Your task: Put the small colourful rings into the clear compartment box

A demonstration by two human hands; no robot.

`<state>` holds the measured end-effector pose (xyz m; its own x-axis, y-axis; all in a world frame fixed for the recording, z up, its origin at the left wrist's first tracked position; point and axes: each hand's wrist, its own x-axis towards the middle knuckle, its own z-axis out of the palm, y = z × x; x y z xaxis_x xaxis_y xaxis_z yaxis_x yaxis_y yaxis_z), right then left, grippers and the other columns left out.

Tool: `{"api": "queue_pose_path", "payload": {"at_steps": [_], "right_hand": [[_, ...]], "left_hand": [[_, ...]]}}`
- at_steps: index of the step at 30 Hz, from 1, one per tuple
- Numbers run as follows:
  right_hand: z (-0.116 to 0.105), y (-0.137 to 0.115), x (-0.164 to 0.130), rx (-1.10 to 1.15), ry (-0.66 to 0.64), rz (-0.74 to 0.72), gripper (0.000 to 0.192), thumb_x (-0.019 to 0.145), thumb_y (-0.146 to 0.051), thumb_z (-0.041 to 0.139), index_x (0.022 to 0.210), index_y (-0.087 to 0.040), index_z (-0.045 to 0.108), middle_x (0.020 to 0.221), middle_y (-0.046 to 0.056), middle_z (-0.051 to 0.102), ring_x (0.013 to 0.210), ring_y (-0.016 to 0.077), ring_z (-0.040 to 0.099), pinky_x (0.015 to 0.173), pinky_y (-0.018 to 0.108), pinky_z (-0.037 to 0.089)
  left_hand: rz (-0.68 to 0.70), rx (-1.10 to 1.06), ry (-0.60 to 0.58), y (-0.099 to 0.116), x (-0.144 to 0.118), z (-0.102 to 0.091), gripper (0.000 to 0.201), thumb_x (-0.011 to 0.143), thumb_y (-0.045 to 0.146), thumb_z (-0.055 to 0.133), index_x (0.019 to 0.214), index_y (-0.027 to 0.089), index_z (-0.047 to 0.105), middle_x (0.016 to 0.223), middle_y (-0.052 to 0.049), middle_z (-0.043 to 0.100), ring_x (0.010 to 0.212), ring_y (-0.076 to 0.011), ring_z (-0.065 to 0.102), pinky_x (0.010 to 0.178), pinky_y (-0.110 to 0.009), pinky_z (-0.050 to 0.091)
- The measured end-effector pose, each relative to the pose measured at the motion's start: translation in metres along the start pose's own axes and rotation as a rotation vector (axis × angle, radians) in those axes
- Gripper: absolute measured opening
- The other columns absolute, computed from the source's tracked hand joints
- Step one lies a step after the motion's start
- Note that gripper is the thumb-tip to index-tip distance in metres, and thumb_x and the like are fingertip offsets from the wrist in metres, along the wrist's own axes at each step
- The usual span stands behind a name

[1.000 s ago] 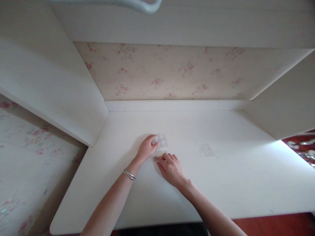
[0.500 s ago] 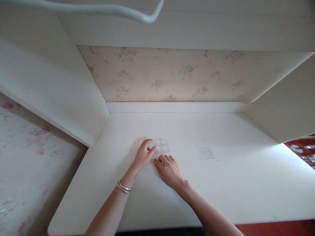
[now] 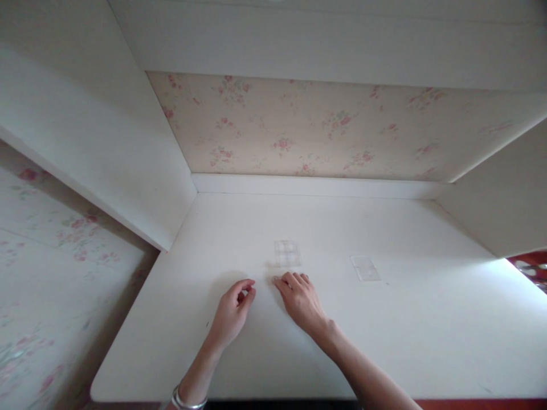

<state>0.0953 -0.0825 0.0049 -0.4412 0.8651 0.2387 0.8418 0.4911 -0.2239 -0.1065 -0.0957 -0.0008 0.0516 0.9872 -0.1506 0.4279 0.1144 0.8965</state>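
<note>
A small clear plastic box (image 3: pixel 288 254) with inner dividers lies on the white desk, just beyond my right hand. My right hand (image 3: pixel 299 297) rests low by its near edge, thumb and forefinger pinched; a tiny pale bit shows at the fingertips, too small to name. To the left, my left hand (image 3: pixel 233 310) hovers over the desk with fingers curved and a narrow gap between thumb and forefinger, nothing visible in it. Further right, a flat clear plastic piece like a lid (image 3: pixel 364 268) lies by itself, touched by neither hand.
The white desk (image 3: pixel 427 330) is bounded by a back ledge (image 3: pixel 316 185), a left side panel (image 3: pixel 102 119) and a right panel (image 3: pixel 513 199). A white shelf edge (image 3: pixel 342 51) overhangs the back. A tiny dark speck (image 3: pixel 207 324) lies left of my left forearm.
My left hand has drawn back from beside the box, toward me and to the left. The right hand stays pinched near the box. The view has shifted a little.
</note>
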Motion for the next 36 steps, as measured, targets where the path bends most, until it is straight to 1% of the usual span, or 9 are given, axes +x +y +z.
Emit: {"api": "queue_pose_path", "payload": {"at_steps": [4,8,14,18,20,24,29,32,36], "right_hand": [[-0.006,0.007,-0.005,0.137,0.101,0.106,0.021,0.093,-0.021,0.042,0.099,-0.023,0.062,0.085,0.004,0.059,0.078,0.0161,0.053,0.072,0.029,0.038],[-0.014,0.024,0.000,0.175,0.174,0.182,0.026,0.094,-0.027,0.039,0.095,-0.022,0.065,0.083,0.005,0.058,0.077,0.0158,0.054,0.071,0.029,0.040],[-0.015,0.044,0.025,0.130,0.145,0.179,0.027,0.094,-0.030,0.040,0.094,-0.023,0.066,0.085,0.005,0.058,0.077,0.0145,0.054,0.072,0.028,0.040],[-0.013,0.051,0.031,0.135,0.122,0.174,0.027,0.093,-0.033,0.042,0.090,-0.023,0.068,0.084,0.004,0.059,0.075,0.0137,0.055,0.070,0.027,0.040],[-0.014,0.057,0.026,0.221,0.173,0.235,0.029,0.092,-0.035,0.042,0.089,-0.022,0.068,0.083,0.004,0.059,0.072,0.0131,0.055,0.067,0.026,0.041],[-0.020,0.075,0.003,0.359,0.317,0.449,0.036,0.089,-0.044,0.041,0.088,-0.020,0.068,0.078,0.004,0.059,0.065,0.0132,0.054,0.062,0.025,0.041],[-0.018,0.091,-0.037,0.470,0.332,0.678,0.041,0.085,-0.052,0.045,0.084,-0.020,0.069,0.070,0.003,0.059,0.061,0.0146,0.052,0.058,0.027,0.040],[-0.014,0.092,-0.053,0.524,0.354,0.747,0.040,0.084,-0.053,0.046,0.085,-0.020,0.069,0.072,0.003,0.061,0.064,0.0154,0.053,0.061,0.027,0.040],[-0.012,0.090,-0.058,0.563,0.388,0.767,0.040,0.084,-0.053,0.047,0.087,-0.020,0.069,0.076,0.004,0.062,0.068,0.0161,0.054,0.064,0.028,0.040]], "left_hand": [[0.067,0.041,-0.038,0.003,0.006,0.000,0.033,0.085,0.044,0.046,0.098,0.020,0.064,0.084,-0.004,0.065,0.059,-0.0131,0.052,0.057,-0.025,0.042],[0.131,0.112,-0.051,0.005,0.007,0.003,0.030,0.086,0.041,0.045,0.093,0.021,0.065,0.084,-0.004,0.066,0.061,-0.0140,0.052,0.060,-0.026,0.043],[0.218,0.201,-0.059,0.012,0.000,0.014,0.027,0.089,0.037,0.042,0.090,0.021,0.064,0.081,-0.003,0.064,0.062,-0.0139,0.053,0.062,-0.026,0.043],[0.291,0.270,-0.053,0.021,-0.003,0.021,0.022,0.089,0.029,0.043,0.092,0.022,0.063,0.087,-0.004,0.064,0.070,-0.0149,0.057,0.065,-0.026,0.045],[0.325,0.337,-0.051,0.025,-0.001,0.024,0.021,0.089,0.026,0.043,0.094,0.023,0.062,0.091,-0.005,0.063,0.076,-0.0160,0.059,0.069,-0.027,0.046],[0.384,0.458,-0.043,0.029,0.006,0.029,0.022,0.089,0.024,0.043,0.100,0.024,0.062,0.093,-0.005,0.062,0.085,-0.0176,0.059,0.078,-0.029,0.046],[0.417,0.562,-0.058,0.031,0.017,0.036,0.023,0.090,0.026,0.043,0.102,0.026,0.063,0.094,-0.004,0.061,0.085,-0.0172,0.059,0.078,-0.029,0.046],[0.416,0.608,-0.061,0.030,0.021,0.040,0.023,0.091,0.027,0.043,0.100,0.026,0.064,0.093,-0.004,0.061,0.084,-0.0171,0.059,0.076,-0.028,0.046],[0.423,0.601,-0.051,0.030,0.023,0.044,0.023,0.091,0.027,0.042,0.098,0.026,0.064,0.092,-0.005,0.061,0.085,-0.0178,0.058,0.078,-0.030,0.045]]}}
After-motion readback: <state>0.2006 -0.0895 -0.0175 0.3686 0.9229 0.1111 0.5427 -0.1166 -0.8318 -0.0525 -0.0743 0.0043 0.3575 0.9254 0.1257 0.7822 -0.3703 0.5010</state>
